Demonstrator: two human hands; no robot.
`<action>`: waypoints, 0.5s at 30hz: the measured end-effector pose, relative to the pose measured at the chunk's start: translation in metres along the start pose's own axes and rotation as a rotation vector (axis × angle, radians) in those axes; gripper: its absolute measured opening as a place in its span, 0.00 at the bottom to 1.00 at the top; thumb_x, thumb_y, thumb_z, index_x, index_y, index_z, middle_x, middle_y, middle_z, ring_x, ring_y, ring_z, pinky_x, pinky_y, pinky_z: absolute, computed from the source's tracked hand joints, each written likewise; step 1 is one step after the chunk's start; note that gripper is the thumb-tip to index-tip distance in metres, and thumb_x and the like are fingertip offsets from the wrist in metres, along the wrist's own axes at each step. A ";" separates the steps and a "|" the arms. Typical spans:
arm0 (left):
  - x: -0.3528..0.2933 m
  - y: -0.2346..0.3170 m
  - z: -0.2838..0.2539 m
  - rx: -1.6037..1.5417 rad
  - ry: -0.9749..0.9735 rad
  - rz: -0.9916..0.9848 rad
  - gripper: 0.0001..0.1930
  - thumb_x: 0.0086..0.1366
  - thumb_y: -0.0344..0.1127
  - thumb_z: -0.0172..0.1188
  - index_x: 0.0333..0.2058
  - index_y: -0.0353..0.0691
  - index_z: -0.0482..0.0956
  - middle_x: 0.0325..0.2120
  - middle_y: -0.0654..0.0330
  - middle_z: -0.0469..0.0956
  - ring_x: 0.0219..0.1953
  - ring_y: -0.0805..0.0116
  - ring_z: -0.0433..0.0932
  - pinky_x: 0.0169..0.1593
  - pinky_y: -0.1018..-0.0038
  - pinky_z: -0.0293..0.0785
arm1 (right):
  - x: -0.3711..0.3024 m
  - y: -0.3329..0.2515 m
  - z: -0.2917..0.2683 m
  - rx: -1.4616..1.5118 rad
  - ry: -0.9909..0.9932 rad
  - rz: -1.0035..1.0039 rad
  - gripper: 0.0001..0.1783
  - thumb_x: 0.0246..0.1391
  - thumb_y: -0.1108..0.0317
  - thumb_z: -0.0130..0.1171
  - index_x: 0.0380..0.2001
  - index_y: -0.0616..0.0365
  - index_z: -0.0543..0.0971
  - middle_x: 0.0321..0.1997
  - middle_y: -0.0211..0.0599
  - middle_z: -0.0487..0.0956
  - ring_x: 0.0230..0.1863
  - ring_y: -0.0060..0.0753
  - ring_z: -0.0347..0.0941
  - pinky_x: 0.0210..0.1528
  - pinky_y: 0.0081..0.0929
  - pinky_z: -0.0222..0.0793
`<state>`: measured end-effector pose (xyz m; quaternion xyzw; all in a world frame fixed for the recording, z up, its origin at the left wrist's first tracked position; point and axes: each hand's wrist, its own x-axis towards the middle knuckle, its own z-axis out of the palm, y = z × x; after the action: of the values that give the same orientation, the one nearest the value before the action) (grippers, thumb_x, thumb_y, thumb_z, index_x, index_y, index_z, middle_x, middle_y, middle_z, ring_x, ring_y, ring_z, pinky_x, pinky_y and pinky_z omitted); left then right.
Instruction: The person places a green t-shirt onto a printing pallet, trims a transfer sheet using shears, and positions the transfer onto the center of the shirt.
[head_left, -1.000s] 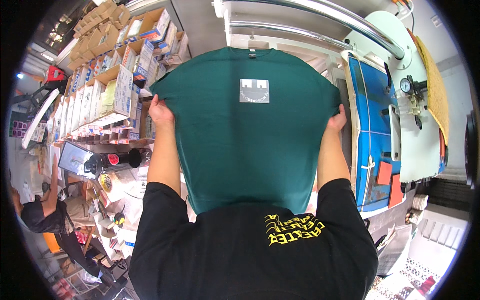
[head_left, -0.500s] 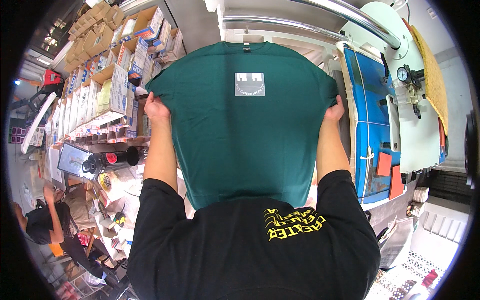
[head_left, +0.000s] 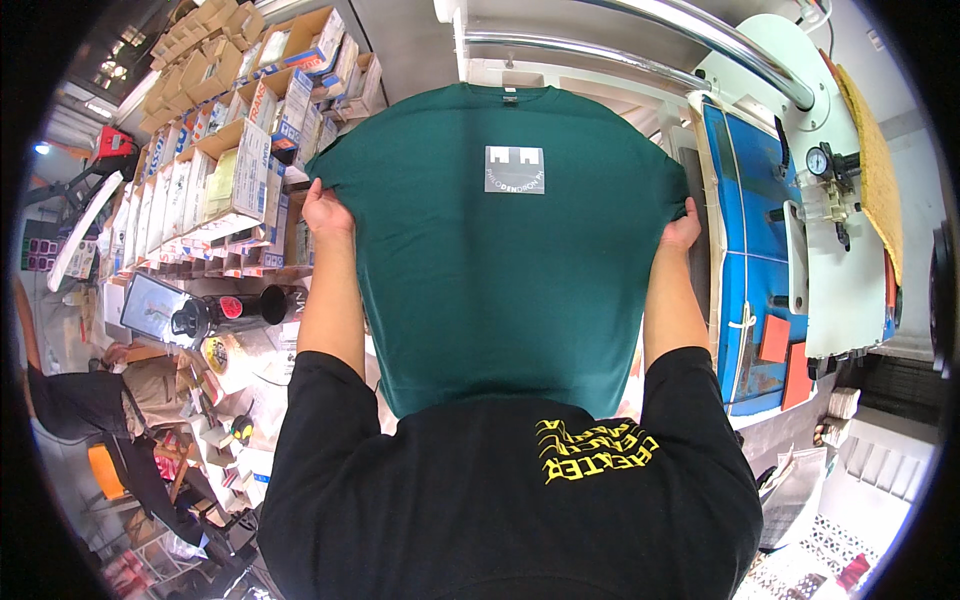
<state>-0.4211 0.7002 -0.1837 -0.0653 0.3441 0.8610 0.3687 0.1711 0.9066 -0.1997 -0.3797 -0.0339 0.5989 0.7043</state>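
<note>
A dark green T-shirt is spread out flat in front of me, its collar at the far end. On its upper chest lies a square grey and white print. My left hand grips the shirt's left sleeve edge, with the fingertips partly under the fabric. At the opposite side, my right hand is closed on the right sleeve edge, its fingers partly hidden behind the cloth. Both forearms run alongside the shirt.
Cardboard boxes are stacked to the left, above a black tumbler and a tablet. To the right stands a white machine with a pressure gauge and a blue panel. Another person is at far left.
The view has shifted slightly, so the whole scene sits a little further right. The person at far left has changed posture. Both my hands keep their hold on the shirt.
</note>
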 end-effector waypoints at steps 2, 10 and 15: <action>0.002 -0.005 0.001 -0.026 -0.013 -0.019 0.16 0.66 0.35 0.50 0.49 0.32 0.74 0.50 0.50 0.77 0.55 0.53 0.72 0.66 0.55 0.59 | 0.011 -0.006 -0.011 0.024 -0.038 0.013 0.17 0.59 0.68 0.50 0.43 0.70 0.78 0.49 0.51 0.80 0.50 0.52 0.77 0.56 0.49 0.71; -0.004 -0.016 0.014 0.025 -0.008 -0.057 0.17 0.68 0.36 0.47 0.49 0.32 0.74 0.51 0.49 0.77 0.56 0.52 0.72 0.65 0.52 0.60 | -0.001 -0.012 0.000 -0.056 0.112 -0.166 0.16 0.58 0.70 0.51 0.43 0.71 0.78 0.48 0.52 0.80 0.49 0.52 0.77 0.57 0.49 0.70; -0.005 -0.003 0.015 0.090 -0.044 -0.108 0.20 0.66 0.37 0.49 0.52 0.31 0.71 0.54 0.47 0.75 0.58 0.48 0.70 0.66 0.51 0.59 | -0.014 -0.013 0.013 -0.018 -0.019 0.049 0.16 0.57 0.66 0.53 0.43 0.67 0.79 0.48 0.50 0.81 0.48 0.52 0.77 0.57 0.50 0.70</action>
<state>-0.4135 0.7083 -0.1726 -0.0485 0.3702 0.8247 0.4248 0.1714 0.9012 -0.1767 -0.3809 -0.0367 0.6191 0.6857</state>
